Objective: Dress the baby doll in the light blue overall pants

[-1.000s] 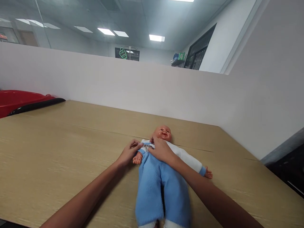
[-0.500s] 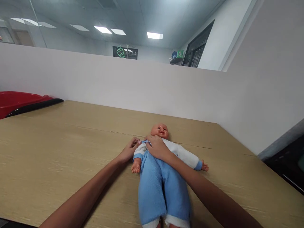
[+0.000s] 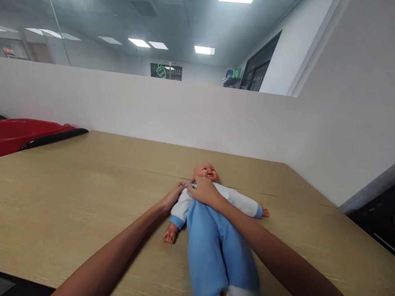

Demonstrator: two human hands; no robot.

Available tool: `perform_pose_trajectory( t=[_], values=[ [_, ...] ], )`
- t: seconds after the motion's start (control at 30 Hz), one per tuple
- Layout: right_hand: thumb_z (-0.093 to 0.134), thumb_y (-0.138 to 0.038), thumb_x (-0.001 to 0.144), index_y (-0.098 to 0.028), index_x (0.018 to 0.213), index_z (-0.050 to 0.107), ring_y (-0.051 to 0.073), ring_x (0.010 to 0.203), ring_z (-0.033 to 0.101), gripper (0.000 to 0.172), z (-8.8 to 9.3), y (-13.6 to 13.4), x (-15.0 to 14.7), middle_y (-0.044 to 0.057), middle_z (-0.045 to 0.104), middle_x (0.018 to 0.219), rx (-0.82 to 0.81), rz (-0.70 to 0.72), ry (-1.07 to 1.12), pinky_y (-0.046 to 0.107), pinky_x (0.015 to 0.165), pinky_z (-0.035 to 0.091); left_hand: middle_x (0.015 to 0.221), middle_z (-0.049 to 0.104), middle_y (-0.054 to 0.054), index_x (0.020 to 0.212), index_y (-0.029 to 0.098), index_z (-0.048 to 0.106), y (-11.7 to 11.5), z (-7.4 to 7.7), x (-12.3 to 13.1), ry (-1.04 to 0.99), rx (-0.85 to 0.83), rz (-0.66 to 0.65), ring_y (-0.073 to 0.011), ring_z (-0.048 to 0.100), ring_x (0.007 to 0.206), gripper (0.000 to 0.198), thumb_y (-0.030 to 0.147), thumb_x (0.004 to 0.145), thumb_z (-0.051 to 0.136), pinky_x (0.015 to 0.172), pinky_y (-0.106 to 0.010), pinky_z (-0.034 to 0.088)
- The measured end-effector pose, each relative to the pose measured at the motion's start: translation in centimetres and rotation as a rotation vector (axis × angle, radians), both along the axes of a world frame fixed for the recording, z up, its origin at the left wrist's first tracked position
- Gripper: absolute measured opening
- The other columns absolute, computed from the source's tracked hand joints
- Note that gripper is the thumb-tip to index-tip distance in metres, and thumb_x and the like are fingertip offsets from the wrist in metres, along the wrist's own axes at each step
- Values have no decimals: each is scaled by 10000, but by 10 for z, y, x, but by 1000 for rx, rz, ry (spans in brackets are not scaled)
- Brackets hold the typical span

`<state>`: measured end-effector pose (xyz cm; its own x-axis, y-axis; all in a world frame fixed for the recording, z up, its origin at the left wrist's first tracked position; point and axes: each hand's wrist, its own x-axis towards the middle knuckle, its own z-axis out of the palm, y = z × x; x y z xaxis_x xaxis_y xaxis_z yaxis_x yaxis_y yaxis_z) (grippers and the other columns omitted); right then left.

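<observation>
A baby doll (image 3: 205,234) lies on its back on the wooden table, head away from me, in a white top and blue overalls. My left hand (image 3: 175,195) is at the doll's shoulder on the left side, fingers closed at a blue strap (image 3: 191,186) of the overalls. Across the doll's upper chest, just below its chin, rests my right hand (image 3: 203,190), its fingers bent and pinching at the same strap. The fingertips of both hands meet there, and my right hand partly covers the strap.
The table (image 3: 92,197) reaches back to a white wall (image 3: 173,111) with a window above it. A red plastic object (image 3: 31,131) with a black edge stands at the far left. Something dark (image 3: 376,209) is beyond the table's right edge.
My left hand has moved slightly up and right, closer to my right hand. The doll's arm on the left has swung outward and its legs have shifted right. The view has tilted slightly.
</observation>
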<state>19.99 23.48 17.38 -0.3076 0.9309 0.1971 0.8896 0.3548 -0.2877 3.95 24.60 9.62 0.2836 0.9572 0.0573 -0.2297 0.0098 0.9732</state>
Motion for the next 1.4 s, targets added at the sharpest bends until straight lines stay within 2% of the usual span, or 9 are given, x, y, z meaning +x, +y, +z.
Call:
perform_pose_trajectory(
  t=[0.17,0.3,0.43,0.57,0.7,0.83,1.03,1.2,1.4],
  values=[
    [595,-295,1004,-162,1004,716,260,1000,721,180,10,2,3,138,792,1070,19,-63,-61,324,829,481,955,723,-56,1012,194,655,-19,18,-10,183,76,55,-262,653,960,521,626,762,805,847,-339,485],
    [545,-315,1059,-170,1116,683,258,1057,714,208,17,-1,11,134,773,1143,59,-119,-125,327,872,489,1067,777,-130,1266,160,559,-43,47,-19,721,184,-111,-328,730,965,623,608,869,733,809,-369,515],
    [549,-279,1059,-168,1163,659,272,1086,709,188,23,-5,15,150,750,1198,72,-155,-210,335,883,502,1263,730,-195,1452,150,463,-61,64,-24,1208,565,-133,-363,708,1129,503,413,1032,549,927,-431,515],
    [456,-208,1080,-146,1249,613,280,1074,717,239,28,-8,19,180,722,1241,82,-187,-267,353,876,519,1291,703,-172,1511,208,452,-67,64,-40,1528,882,-59,-360,684,1142,520,181,1001,551,971,-478,496],
    [470,-200,1069,-145,1306,583,290,1078,728,268,33,-17,27,184,689,1316,71,-175,-308,354,845,536,1164,752,-170,1380,162,548,-57,54,-64,1525,777,-10,-350,709,1059,368,354,1071,495,902,-438,514],
    [503,-218,1054,-145,1292,609,302,1085,729,270,37,-22,34,170,718,1260,59,-193,-300,361,851,529,1106,776,-157,1230,185,606,-40,42,-75,1459,658,-33,-331,731,968,414,535,1076,448,809,-386,508],
    [567,-458,1039,-208,1030,688,247,969,731,278,38,-22,56,75,781,1020,-39,-18,171,342,850,516,1138,769,-165,1287,190,602,-17,37,-69,1437,647,0,-344,720,1022,413,516,1051,508,826,-387,503],
    [548,-504,1032,-225,1190,636,210,919,722,333,22,-37,98,73,749,1179,-143,97,477,347,819,563,1198,747,-165,1300,190,607,-6,32,-53,1385,642,66,-342,704,1087,424,515,1055,490,876,-395,506],
    [647,-490,972,-246,1179,682,251,1010,697,322,-1,-67,172,70,750,1110,-45,61,400,401,929,559,1172,719,-184,1295,165,639,-1,32,-30,1396,593,104,-375,666,1115,468,523,1040,478,937,-461,515]
  ],
)
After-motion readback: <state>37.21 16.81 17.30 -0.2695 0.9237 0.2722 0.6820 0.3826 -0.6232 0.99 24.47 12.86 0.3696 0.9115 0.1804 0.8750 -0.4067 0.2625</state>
